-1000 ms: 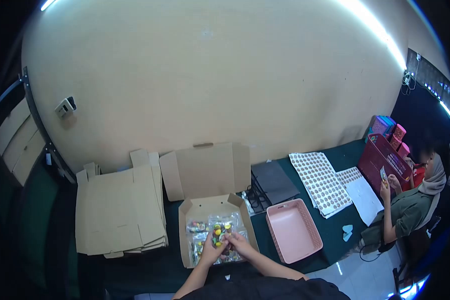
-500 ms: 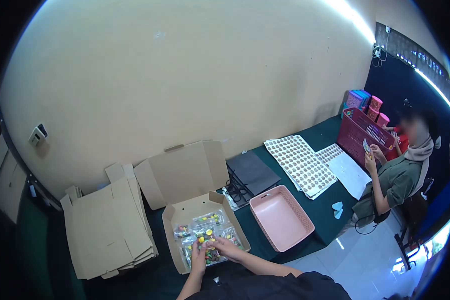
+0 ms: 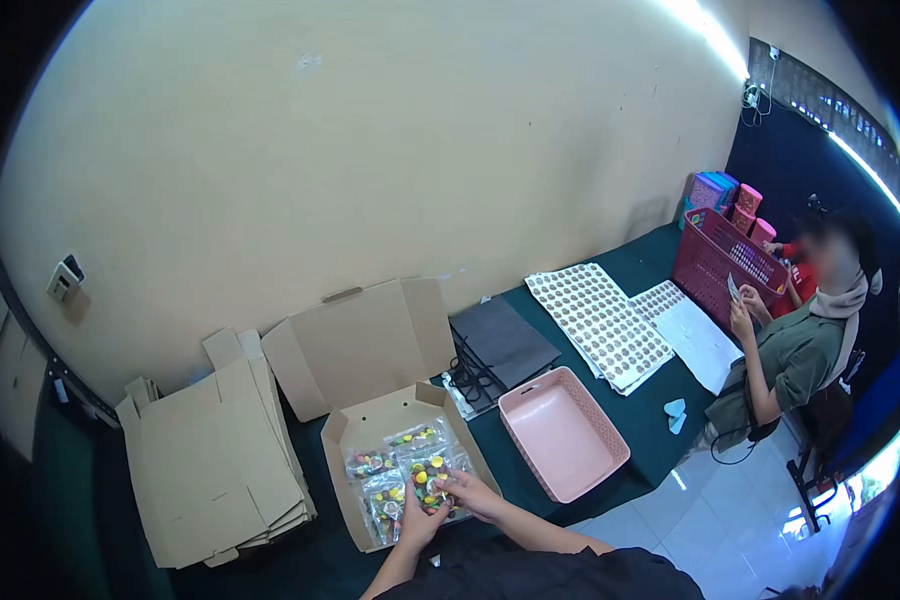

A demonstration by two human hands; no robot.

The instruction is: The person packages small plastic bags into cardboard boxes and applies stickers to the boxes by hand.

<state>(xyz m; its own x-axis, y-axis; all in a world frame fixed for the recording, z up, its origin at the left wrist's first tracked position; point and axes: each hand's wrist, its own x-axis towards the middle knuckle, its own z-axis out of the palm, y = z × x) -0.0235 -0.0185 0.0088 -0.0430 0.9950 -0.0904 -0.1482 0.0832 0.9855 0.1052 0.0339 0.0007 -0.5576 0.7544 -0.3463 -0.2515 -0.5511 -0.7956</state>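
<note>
An open cardboard box (image 3: 346,462) lies in front of me, its lid raised against the wall. Inside are several clear bags of colourful round pieces, among them a bag (image 3: 374,462) at the left. Over the box's near part, my left hand (image 3: 422,520) holds the lower left side of another such bag (image 3: 431,478), with fingers closed on it. My right hand (image 3: 472,494) grips the same bag from the right. The bags below it are partly hidden by my hands.
Flattened cardboard boxes (image 3: 215,465) are stacked left. To the right are black paper bags (image 3: 505,340), a pink basket (image 3: 565,435), sticker sheets (image 3: 600,325) and a maroon basket (image 3: 715,265). A person (image 3: 800,350) sits at the table's right side, another in red behind.
Both my hands have shifted slightly right, and the bag between them is now lifted and tilted into clearer view. The bags at the box's left are less covered.
</note>
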